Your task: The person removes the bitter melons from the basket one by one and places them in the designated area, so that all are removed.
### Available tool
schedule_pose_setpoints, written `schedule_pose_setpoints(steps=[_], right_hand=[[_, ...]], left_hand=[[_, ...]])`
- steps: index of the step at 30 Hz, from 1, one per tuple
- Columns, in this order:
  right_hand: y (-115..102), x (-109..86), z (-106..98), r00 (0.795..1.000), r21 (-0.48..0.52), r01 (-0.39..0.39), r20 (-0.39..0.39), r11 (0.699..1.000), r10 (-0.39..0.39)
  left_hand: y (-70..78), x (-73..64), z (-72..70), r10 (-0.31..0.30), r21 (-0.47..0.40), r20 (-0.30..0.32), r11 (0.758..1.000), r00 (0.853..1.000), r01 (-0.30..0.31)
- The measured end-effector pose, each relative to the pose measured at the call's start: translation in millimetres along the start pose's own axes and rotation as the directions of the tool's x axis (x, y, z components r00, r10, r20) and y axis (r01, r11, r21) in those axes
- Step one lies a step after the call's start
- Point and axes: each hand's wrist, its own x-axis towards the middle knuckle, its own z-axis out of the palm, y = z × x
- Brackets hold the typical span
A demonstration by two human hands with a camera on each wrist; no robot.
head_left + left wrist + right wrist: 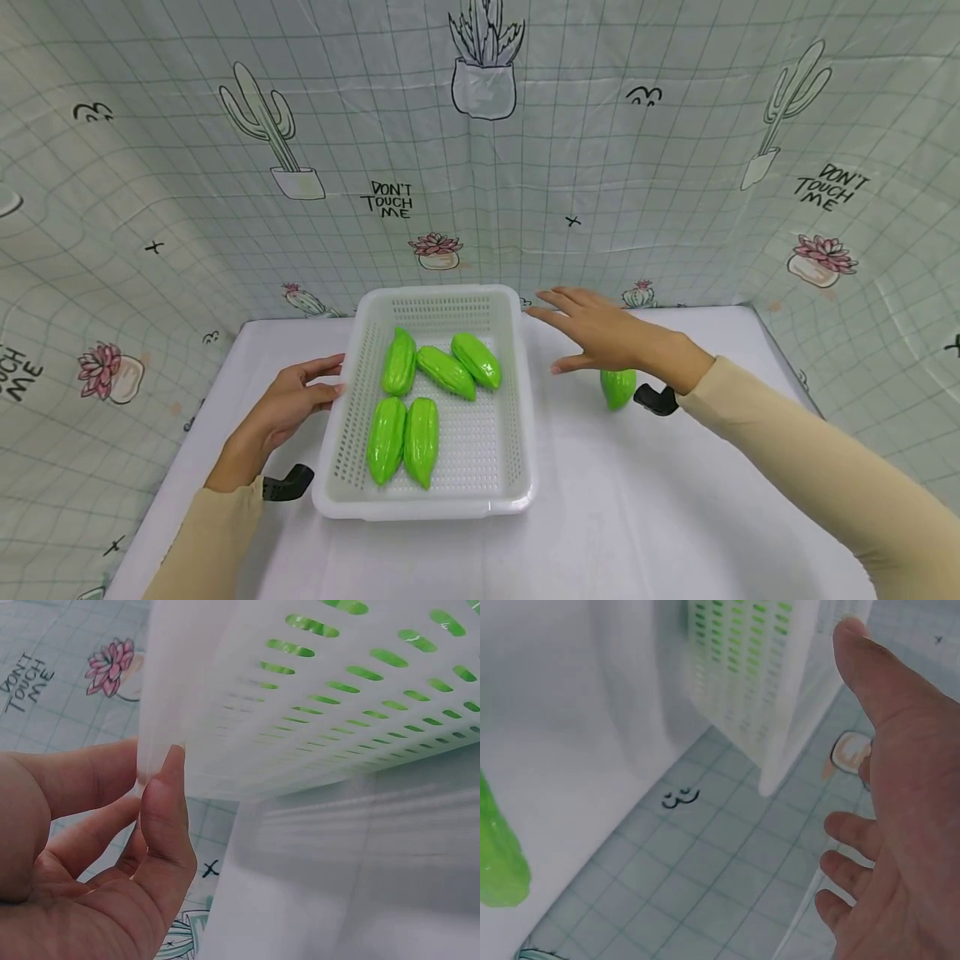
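Observation:
A white perforated plastic basket (512,433) stands on the table, holding several glossy green, ridged, elongated fruits (446,372) that look like star fruit. My left hand (292,404) pinches the basket's left rim (169,682) between thumb and fingers. To the right of the basket, my right hand (600,329) hovers with fingers spread, touching nothing. Another green fruit (618,389) lies on the table, partly hidden beneath the right hand and wrist; in the right wrist view this fruit (501,855) shows at the left edge.
The table (600,517) has a white cover. Behind it and at both sides hangs a grid-patterned cloth (525,167) printed with cacti and lettering. A black wrist piece (288,483) juts from the left sleeve, and another black piece (656,400) from the right.

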Motion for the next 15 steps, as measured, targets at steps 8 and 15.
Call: schedule_pose_setpoints(steps=[8,15], right_hand=[[-18.1,21.7,-3.0,0.998,-0.077,0.068,-0.010,0.995,-0.069],[-32.0,40.8,-4.3,0.997,-0.119,0.074,0.041,0.990,-0.070]], left_hand=[[-1.7,0.3,-2.0,0.006,-0.037,0.024,0.999,1.000,-0.006],[-1.8,0.7,-1.0,0.000,-0.037,0.017,0.999,1.000,0.000]])
